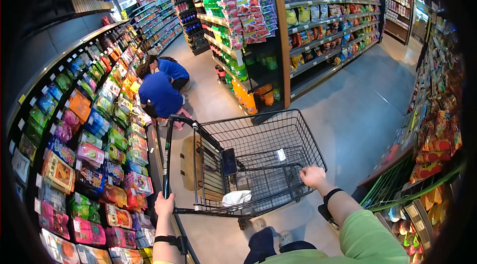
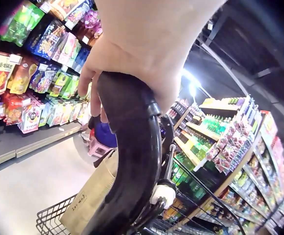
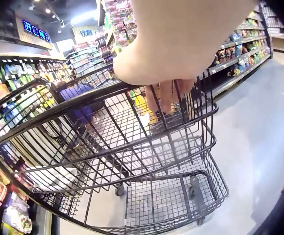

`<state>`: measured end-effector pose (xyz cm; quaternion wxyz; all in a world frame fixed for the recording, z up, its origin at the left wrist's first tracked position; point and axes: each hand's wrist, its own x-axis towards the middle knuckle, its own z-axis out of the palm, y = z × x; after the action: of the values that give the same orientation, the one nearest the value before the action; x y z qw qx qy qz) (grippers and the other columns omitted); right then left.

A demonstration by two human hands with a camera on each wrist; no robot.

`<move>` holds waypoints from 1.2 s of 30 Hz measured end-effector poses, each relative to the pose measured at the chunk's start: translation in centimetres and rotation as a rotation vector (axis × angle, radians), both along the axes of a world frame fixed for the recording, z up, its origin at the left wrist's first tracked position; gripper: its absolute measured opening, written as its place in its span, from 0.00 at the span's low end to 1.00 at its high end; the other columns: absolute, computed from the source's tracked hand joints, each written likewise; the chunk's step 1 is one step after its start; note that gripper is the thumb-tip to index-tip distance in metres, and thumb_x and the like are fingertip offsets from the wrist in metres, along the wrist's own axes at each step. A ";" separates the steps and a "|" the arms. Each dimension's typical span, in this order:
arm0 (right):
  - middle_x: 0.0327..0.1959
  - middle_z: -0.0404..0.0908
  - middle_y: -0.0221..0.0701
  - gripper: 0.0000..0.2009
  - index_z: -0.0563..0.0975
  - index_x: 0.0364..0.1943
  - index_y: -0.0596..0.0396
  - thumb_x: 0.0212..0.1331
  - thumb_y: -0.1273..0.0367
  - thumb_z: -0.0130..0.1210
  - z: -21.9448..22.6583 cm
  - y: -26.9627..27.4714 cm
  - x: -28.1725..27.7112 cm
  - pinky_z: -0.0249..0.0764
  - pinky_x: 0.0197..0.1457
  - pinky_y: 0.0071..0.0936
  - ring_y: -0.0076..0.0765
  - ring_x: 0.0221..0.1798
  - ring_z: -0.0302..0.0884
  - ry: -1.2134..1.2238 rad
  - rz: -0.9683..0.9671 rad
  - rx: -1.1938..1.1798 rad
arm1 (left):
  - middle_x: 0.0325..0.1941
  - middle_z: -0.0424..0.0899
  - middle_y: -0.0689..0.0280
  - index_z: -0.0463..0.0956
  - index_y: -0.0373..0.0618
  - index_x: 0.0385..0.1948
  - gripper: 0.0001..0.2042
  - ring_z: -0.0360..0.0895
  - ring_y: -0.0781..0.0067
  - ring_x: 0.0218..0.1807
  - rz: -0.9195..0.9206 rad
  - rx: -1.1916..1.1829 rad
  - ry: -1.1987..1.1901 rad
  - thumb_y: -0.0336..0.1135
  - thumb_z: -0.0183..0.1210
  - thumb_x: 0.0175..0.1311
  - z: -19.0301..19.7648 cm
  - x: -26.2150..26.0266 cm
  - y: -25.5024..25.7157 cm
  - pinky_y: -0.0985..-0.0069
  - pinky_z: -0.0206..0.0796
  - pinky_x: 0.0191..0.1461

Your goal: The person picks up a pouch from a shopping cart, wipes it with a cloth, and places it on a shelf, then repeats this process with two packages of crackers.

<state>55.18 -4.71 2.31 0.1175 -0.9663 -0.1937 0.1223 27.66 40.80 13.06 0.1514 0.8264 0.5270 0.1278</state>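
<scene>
- The black wire shopping cart (image 1: pixel 268 133) stood in the aisle, its handle (image 1: pixel 167 164) just beside the left snack shelf's ledge (image 2: pixel 39 140).
- Bare floor (image 1: pixel 365 100) spread past its right edge.
- The left hand (image 1: pixel 164 205) was wrapped round the handle's near corner; the right hand's (image 1: pixel 313 176) fingers curled over the right rim.
- A crumpled white item (image 1: pixel 237 198) lay near the near-left corner.

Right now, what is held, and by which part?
The shopping cart: left grip on its handle's curved end, right grip on the basket's top rim.
</scene>
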 end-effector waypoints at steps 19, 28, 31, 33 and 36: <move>0.55 0.66 0.39 0.19 0.69 0.50 0.56 0.55 0.64 0.51 -2.1 1.5 10.9 0.49 0.66 0.53 0.44 0.61 0.59 -0.564 -0.368 -0.013 | 0.32 0.79 0.53 0.63 0.40 0.39 0.21 0.78 0.50 0.37 -0.426 -0.332 -0.276 0.38 0.62 0.47 -3.9 22.2 0.3 0.60 0.69 0.43; 0.57 0.65 0.41 0.20 0.69 0.51 0.54 0.57 0.61 0.51 3.5 14.7 9.4 0.50 0.64 0.52 0.48 0.62 0.58 -0.404 -0.089 0.371 | 0.35 0.76 0.51 0.61 0.35 0.43 0.21 0.76 0.52 0.37 -0.561 -0.643 -0.484 0.34 0.58 0.52 -7.2 31.8 -6.8 0.63 0.67 0.43; 0.57 0.66 0.43 0.19 0.69 0.51 0.55 0.59 0.60 0.49 6.5 17.8 9.5 0.52 0.63 0.46 0.48 0.61 0.59 -0.304 -0.031 0.537 | 0.32 0.74 0.53 0.59 0.34 0.46 0.21 0.74 0.59 0.30 -0.593 -0.683 -0.584 0.35 0.56 0.55 -6.9 34.6 -10.1 0.66 0.66 0.38; 0.56 0.66 0.44 0.19 0.69 0.51 0.57 0.60 0.61 0.48 7.4 18.7 10.2 0.54 0.62 0.43 0.49 0.61 0.60 -0.297 0.012 0.651 | 0.38 0.74 0.44 0.55 0.32 0.47 0.23 0.76 0.51 0.38 -0.687 -0.659 -0.572 0.39 0.53 0.59 -5.2 36.0 -12.0 0.64 0.66 0.43; 0.55 0.66 0.46 0.17 0.68 0.51 0.59 0.62 0.63 0.46 8.4 18.6 11.8 0.56 0.62 0.41 0.51 0.59 0.61 -0.303 0.050 0.741 | 0.40 0.73 0.35 0.51 0.30 0.47 0.26 0.75 0.40 0.44 -0.857 -0.671 -0.588 0.48 0.46 0.65 -6.0 39.1 -14.1 0.59 0.66 0.48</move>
<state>66.99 13.87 10.70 0.4253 -0.8605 -0.2631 -0.0970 66.73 26.69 7.07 0.5798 0.8022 0.0958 0.1051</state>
